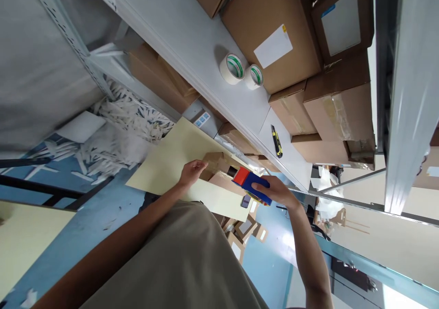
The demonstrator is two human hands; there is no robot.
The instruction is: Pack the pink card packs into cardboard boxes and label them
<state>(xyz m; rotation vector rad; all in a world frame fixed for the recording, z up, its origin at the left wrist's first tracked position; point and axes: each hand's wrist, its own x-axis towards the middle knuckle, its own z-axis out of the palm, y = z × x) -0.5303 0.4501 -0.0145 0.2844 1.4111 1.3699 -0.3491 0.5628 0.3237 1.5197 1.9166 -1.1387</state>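
Observation:
My right hand [272,191] is wrapped round a blue and red box [252,185], held over the table. At the red end of this box a short dark piece [232,171] shows; what it is I cannot tell. My left hand [192,171] has its thumb and fingertips pinched together; whether anything thin is between them is too small to see. Just beyond those fingertips a brown cardboard box [224,184] lies on the cream tabletop [178,146]. A dark phone [245,201] rests near the table's right end.
Above the table runs a grey shelf [192,39] with two tape rolls [232,69], a yellow and black box cutter [276,142] and several large cartons [270,29]. White scraps [126,121] are heaped at the left. More small cartons [245,226] stand on the blue floor.

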